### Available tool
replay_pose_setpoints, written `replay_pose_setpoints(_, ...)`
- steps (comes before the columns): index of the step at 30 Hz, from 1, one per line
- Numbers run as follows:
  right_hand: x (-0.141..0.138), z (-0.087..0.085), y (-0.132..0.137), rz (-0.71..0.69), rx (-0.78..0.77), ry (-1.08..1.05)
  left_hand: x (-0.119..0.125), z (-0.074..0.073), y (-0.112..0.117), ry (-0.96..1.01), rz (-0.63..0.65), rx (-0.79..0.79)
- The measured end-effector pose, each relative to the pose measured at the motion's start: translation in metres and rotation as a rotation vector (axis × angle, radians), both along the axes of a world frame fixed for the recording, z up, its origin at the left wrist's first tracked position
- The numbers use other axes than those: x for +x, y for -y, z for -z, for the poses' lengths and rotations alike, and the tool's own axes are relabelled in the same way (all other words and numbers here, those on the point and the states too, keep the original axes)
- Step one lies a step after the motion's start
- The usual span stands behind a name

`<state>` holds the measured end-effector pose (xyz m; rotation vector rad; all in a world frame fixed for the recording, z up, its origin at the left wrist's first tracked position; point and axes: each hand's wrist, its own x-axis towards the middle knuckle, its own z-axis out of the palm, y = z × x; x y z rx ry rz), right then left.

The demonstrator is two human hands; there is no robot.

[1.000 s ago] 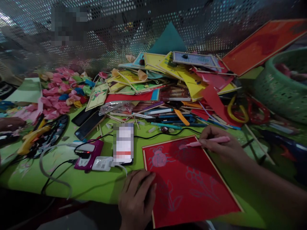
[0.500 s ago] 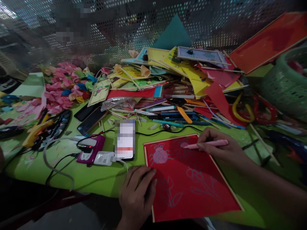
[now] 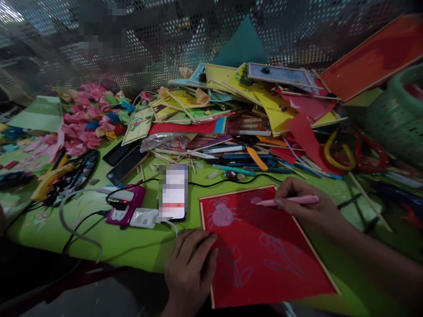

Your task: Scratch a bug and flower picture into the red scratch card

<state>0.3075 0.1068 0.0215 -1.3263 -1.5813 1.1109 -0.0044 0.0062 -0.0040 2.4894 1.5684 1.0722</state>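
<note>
Two bare hands work over a red board (image 3: 264,264) that lies flat on a green table (image 3: 139,248), close to its near edge. The right hand (image 3: 306,206) pinches a pink pen (image 3: 292,200) between thumb and fingers, and the pen's tip rests near the board's far edge beside a pale patch of colour. The left hand (image 3: 191,268) lies open and palm down, its fingers flat across the board's near left corner, gripping nothing. Pale outlines mark the red surface: a ladybird (image 3: 222,215) near the far left corner and flowers (image 3: 277,254) towards the middle. A thin strip of light wood edges the board.

Just left of the board a phone (image 3: 172,193) lies face up, its screen blurred, with a white charger (image 3: 143,218) and a magenta power bank (image 3: 124,211) beside it, cables trailing towards the table's edge. Two dark phones (image 3: 127,163) lie further back. Behind the board runs a row of pens (image 3: 231,157), and beyond them rises a heap of coloured cards (image 3: 244,94) in yellow, red and blue. Pink paper flowers (image 3: 84,125) are piled at the far left. Scissors (image 3: 339,152) with yellow and red handles lie at the right, near a green basket (image 3: 396,119). A perforated metal screen (image 3: 165,39) closes off the back of the table.
</note>
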Motion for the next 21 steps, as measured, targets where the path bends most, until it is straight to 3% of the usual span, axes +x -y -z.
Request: replay_pose_setpoints(21, -0.0016, 0.0017, -0.0004, -0.028, 0.013, 0.019, 0.0006, 0.0015, -0.0005, 0.002, -0.008, 0.0)
